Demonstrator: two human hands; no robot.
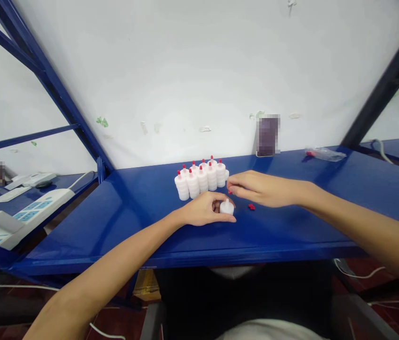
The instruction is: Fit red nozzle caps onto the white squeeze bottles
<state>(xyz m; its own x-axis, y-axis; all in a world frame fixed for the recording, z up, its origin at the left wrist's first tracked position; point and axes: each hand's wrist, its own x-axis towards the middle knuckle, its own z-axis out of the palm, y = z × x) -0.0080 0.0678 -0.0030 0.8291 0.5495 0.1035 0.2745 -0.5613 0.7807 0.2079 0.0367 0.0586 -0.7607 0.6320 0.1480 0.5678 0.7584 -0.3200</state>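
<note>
My left hand (208,208) is closed around a white squeeze bottle (226,208) with a bare nozzle pointing up. Just above and to the right, my right hand (252,187) pinches a small red cap (230,191) near that nozzle, apart from it. On the blue tabletop, to the right of the bottle, lie several loose red caps (251,207). Behind my left hand stand several white bottles (202,178) in close rows, upright, with red caps on their nozzles. Part of another white object shows behind my right fingertips, mostly hidden.
The blue table (142,212) meets a white wall. A phone (267,136) leans on that wall, and a clear plastic bag (326,154) with something red lies at the back right. Blue frame posts (61,99) rise at the left, beside a white power strip (39,208).
</note>
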